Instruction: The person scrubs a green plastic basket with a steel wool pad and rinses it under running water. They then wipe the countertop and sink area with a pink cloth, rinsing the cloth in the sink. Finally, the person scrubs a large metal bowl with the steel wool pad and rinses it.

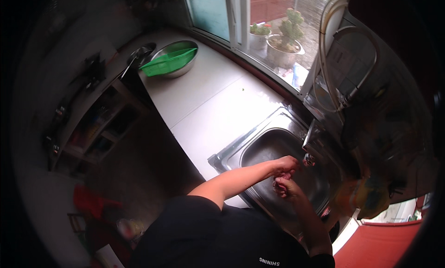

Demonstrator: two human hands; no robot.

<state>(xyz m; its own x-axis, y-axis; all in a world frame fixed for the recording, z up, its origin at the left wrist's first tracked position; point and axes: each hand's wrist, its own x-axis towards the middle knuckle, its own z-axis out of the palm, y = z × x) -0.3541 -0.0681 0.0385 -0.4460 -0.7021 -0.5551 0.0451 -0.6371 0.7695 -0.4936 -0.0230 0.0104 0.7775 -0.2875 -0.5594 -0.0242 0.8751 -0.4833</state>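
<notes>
Both my hands are close together over the stainless steel sink basin. My left hand is at the upper side, its fingers bent down over a dark reddish, wet-looking piece that may be raw meat. Just below it, my right hand is curled around the same reddish piece, with some of it between the fingers. Near the basin's right rim a small red and metallic thing is visible, too unclear to name. The inside of both palms is hidden.
On the white countertop, a metal bowl holds a green plastic basket. Beyond the window stand potted plants. Hoses hang at the upper right. A shelf unit stands left, with a red object below.
</notes>
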